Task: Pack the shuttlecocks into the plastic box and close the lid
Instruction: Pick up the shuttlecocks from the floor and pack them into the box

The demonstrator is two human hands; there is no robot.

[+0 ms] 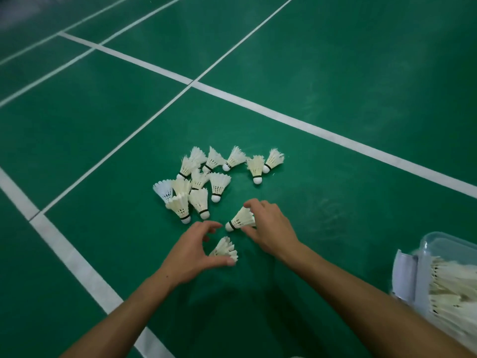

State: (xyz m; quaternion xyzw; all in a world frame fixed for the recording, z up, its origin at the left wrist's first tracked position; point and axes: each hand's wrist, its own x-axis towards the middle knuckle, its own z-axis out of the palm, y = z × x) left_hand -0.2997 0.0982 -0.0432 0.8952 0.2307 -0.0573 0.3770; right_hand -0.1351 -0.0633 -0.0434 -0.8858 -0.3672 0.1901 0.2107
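Right hand (271, 226) pinches the feathers of one shuttlecock (240, 219) on the green court floor (335, 73), left hand (196, 250) curls around another shuttlecock (224, 250), a loose pile (198, 187) lies beyond, and the part-filled plastic box (438, 277) sits far right.

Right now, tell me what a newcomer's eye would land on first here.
First, the heap of white shuttlecocks mid-frame on the green court floor. Just below it, the right hand pinches one shuttlecock while the left hand curls around another. The part-filled plastic box sits far right.
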